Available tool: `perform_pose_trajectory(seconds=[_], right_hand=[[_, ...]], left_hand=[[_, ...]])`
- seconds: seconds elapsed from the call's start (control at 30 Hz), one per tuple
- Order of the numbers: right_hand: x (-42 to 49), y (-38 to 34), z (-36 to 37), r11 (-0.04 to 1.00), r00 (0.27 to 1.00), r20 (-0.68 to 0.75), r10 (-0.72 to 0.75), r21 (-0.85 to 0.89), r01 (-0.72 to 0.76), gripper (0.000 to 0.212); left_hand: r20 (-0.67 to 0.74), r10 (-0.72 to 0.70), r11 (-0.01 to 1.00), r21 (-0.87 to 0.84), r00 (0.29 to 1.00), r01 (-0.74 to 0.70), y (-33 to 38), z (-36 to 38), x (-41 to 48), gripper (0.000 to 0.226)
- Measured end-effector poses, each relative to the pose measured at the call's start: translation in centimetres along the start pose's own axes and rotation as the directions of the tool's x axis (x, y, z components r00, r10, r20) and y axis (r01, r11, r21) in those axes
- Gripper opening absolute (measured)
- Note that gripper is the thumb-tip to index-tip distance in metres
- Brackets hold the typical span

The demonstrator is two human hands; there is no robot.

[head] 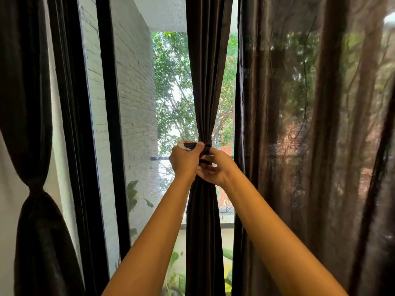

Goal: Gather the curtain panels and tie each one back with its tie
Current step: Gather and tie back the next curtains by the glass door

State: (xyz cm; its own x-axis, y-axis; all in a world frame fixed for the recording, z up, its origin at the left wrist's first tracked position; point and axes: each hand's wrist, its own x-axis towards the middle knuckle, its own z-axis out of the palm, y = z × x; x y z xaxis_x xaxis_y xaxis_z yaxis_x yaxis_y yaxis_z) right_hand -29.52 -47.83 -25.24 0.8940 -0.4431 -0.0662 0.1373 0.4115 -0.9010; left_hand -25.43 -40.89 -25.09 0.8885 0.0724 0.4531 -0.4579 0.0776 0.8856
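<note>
At centre of the window, middle curtain panel [205, 82] gathered to a narrow column, cinched at the waist by a dark tie [207, 148]. Left hand [184, 160]: clenched round the tie's free end, thumb laid across the band, pale patch on that end showing above the knuckles. Right hand [215, 169]: fingers curled in against the band from the other side, pinching it just beside the left thumb. Both hands close together at the panel's front.

Step in hand, by judgement: closing the tie on this panel. Wrap seemingly complete, fastening not yet visibly done. Next move likely to call for drawing the free end snug across the front, then pressing or knotting it down without letting the gathered folds slip. Type of fastening: cannot tell.

Far left panel [34, 135] already cinched at its waist. Right panel [310, 146] hanging loose and ungathered, just beside the middle one; presumably next in line.
</note>
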Motion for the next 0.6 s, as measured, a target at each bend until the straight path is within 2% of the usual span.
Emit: perform_pose_trajectory(seconds=[0.1, 0.27, 0.37, 0.47, 0.6], right_hand=[[-0.6, -0.5, 0.4, 0.969, 0.991, 0.008, 0.136, 0.207, -0.134, 0.023], [-2.5, -1.7, 1.7, 0.920, 0.982, 0.069, 0.175, 0.345, -0.188, 0.032], [-2.4, -2.1, 2.0, 0.888, 0.966, 0.052, 0.252, 0.385, -0.252, 0.033], [-1.7, -1.9, 2.2, 0.872, 0.968, 0.026, 0.249, 0.430, -0.236, 0.034], [-1.8, -1.9, 2.6, 0.842, 0.978, 0.064, 0.199, 0.499, -0.204, 0.032]], left_hand=[[-0.014, 0.012, 1.000, 0.017, 1.000, -0.012, 0.1, 0.0, -0.2, 0.023], [0.005, 0.011, 1.000, 0.019, 1.000, -0.011, 0.5, 0.1, -0.8, 0.024], [0.003, -0.067, 0.996, -0.052, 0.998, 0.067, 0.3, -0.1, -1.0, 0.020], [0.025, -0.161, 0.975, -0.154, 0.987, 0.163, 0.3, -0.1, -1.1, 0.021], [0.044, -0.186, 0.966, -0.172, 0.982, 0.191, 0.7, -0.2, -1.5, 0.017]])
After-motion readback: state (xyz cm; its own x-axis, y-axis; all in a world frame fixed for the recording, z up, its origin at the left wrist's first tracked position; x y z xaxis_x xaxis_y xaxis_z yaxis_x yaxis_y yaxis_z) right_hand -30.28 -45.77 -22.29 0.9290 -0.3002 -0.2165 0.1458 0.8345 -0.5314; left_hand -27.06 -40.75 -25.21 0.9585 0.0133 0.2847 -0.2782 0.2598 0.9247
